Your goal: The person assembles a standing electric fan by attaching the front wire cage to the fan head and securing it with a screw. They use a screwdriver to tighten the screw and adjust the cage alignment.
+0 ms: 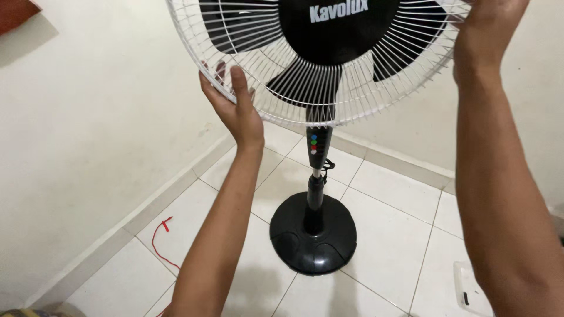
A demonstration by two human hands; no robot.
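A standing fan [317, 53] stands upright on the tiled floor [388, 199] in the corner of a room, and both hands are up at its head. The left hand [235, 103] is pressed against the lower left rim of the white wire guard [235, 64], palm toward the wires and thumb raised in front of them; the other fingers go behind the rim, so how far they curl round it cannot be told. The right hand [487, 26] rests on the guard's upper right edge — its fingers run out of the top of the view, so whether they are closed on the wires cannot be told either. Behind the guard sit the black blades [302, 82] and a black centre cap. Below, the black pole [317, 176] carries a column of small coloured buttons [314, 144] and drops into a round black base [313, 235]. A thin red wire [160, 240] lies on the tiles near the left wall [88, 117] — well apart from the base.
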